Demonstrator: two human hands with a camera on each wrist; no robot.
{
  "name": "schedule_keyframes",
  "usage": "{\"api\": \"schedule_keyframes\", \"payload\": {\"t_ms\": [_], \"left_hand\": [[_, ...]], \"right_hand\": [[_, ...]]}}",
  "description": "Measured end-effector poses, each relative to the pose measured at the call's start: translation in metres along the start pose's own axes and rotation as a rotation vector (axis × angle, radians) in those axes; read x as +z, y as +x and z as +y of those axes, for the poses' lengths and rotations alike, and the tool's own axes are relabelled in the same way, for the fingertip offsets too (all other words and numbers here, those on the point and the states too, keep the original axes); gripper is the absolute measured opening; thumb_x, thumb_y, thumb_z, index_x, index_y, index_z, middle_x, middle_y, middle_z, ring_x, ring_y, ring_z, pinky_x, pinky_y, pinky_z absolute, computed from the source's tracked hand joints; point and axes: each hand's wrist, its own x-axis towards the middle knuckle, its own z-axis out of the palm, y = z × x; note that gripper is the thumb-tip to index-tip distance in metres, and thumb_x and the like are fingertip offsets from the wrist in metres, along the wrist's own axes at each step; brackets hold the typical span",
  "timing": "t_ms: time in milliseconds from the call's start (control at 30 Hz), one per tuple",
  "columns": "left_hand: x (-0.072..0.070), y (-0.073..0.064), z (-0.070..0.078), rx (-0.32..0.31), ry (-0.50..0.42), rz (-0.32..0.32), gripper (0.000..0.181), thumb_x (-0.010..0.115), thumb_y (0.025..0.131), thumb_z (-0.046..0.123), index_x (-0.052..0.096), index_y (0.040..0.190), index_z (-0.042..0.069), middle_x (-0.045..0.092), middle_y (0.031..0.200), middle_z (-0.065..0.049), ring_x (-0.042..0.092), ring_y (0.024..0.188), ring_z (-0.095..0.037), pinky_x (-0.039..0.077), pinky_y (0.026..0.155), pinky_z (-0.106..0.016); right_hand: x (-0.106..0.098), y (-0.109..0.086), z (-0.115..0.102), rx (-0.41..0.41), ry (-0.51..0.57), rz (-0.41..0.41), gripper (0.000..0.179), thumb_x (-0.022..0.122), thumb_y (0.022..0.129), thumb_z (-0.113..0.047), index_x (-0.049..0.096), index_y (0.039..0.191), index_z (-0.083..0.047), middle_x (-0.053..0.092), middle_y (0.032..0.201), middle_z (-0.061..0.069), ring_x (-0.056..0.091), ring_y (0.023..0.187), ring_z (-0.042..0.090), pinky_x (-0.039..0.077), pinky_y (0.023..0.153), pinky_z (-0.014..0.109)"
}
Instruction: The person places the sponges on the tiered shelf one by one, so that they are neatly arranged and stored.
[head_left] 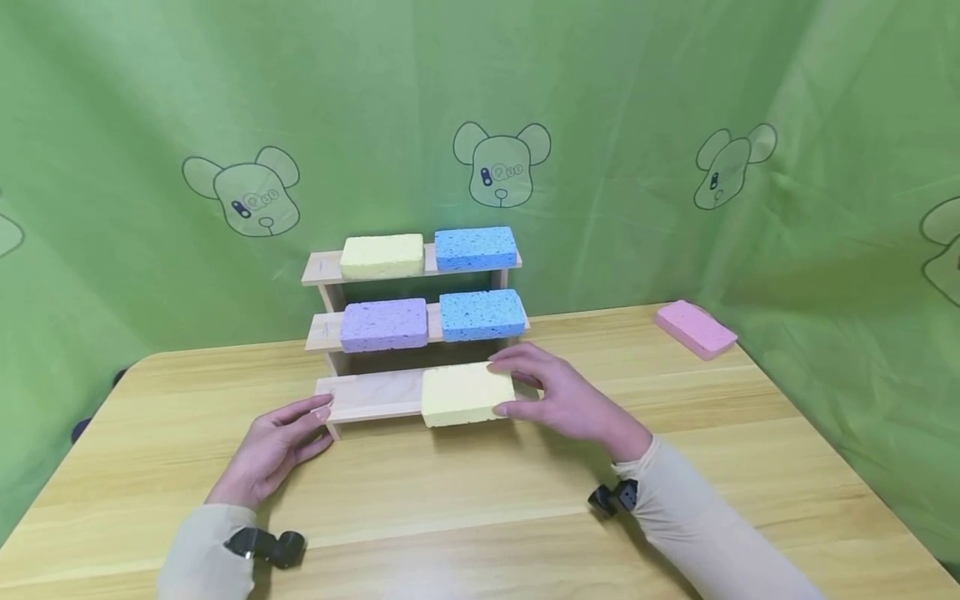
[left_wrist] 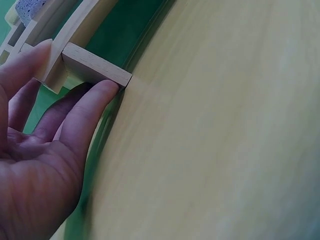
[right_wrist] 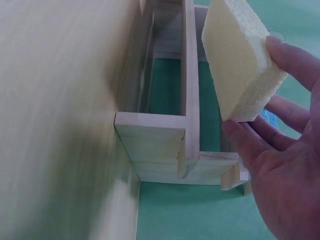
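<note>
A three-step wooden shelf (head_left: 375, 396) stands on the table. My right hand (head_left: 558, 396) pinches a pale yellow sponge (head_left: 465, 396) by its right end, thumb on one side and fingers on the other. In the right wrist view that sponge (right_wrist: 240, 60) is tilted and looks apart from the lowest board (right_wrist: 190, 100). My left hand (head_left: 277, 446) holds the left end of the lowest step; its thumb lies on the board and a fingertip touches the upright (left_wrist: 97, 65) below. On the middle step lie a purple sponge (head_left: 384, 325) and a blue sponge (head_left: 482, 315).
Another pale yellow sponge (head_left: 382, 256) and another blue sponge (head_left: 475, 248) lie on the top step. A pink sponge (head_left: 696, 329) lies at the table's back right. Green curtain (head_left: 600, 225) with bear drawings hangs behind and beside the wooden table (head_left: 450, 517).
</note>
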Motion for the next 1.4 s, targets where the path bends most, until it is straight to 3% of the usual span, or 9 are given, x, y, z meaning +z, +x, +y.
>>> {"api": "schedule_keyframes", "payload": {"t_ms": [433, 833, 1133, 1400], "left_hand": [[-0.001, -0.001, 0.0, 0.002, -0.003, 0.006, 0.019, 0.067, 0.093, 0.005, 0.074, 0.109, 0.014, 0.045, 0.138, -0.012, 0.063, 0.108, -0.018, 0.051, 0.099, -0.04], [-0.001, 0.0, 0.0, 0.002, -0.009, 0.006, 0.019, 0.066, 0.093, 0.005, 0.074, 0.107, 0.015, 0.05, 0.133, -0.007, 0.063, 0.108, -0.017, 0.051, 0.099, -0.04], [-0.002, 0.001, 0.0, -0.014, -0.012, 0.007, 0.02, 0.065, 0.094, 0.004, 0.073, 0.111, 0.011, 0.034, 0.148, -0.019, 0.063, 0.109, -0.016, 0.05, 0.099, -0.04], [-0.001, 0.0, 0.001, -0.023, -0.02, 0.012, 0.02, 0.065, 0.094, 0.005, 0.073, 0.111, 0.011, 0.034, 0.148, -0.02, 0.063, 0.108, -0.017, 0.05, 0.099, -0.039]], "right_hand": [[0.003, 0.002, 0.0, -0.023, -0.021, 0.0, 0.061, 0.079, 0.084, -0.034, 0.058, 0.134, -0.006, 0.053, 0.135, 0.0, 0.048, 0.126, 0.018, 0.039, 0.11, 0.037], [0.008, 0.005, 0.0, -0.037, 0.034, 0.002, 0.058, 0.08, 0.083, -0.025, 0.058, 0.132, -0.004, 0.052, 0.134, 0.0, 0.048, 0.125, 0.017, 0.041, 0.109, 0.034], [0.016, 0.01, -0.005, -0.071, 0.002, 0.02, 0.057, 0.08, 0.084, -0.024, 0.059, 0.132, -0.004, 0.052, 0.133, 0.0, 0.048, 0.124, 0.018, 0.04, 0.109, 0.037], [0.021, 0.014, -0.007, -0.041, -0.029, 0.022, 0.059, 0.08, 0.083, -0.029, 0.059, 0.132, -0.007, 0.051, 0.132, -0.003, 0.047, 0.123, 0.016, 0.038, 0.11, 0.039]]}}
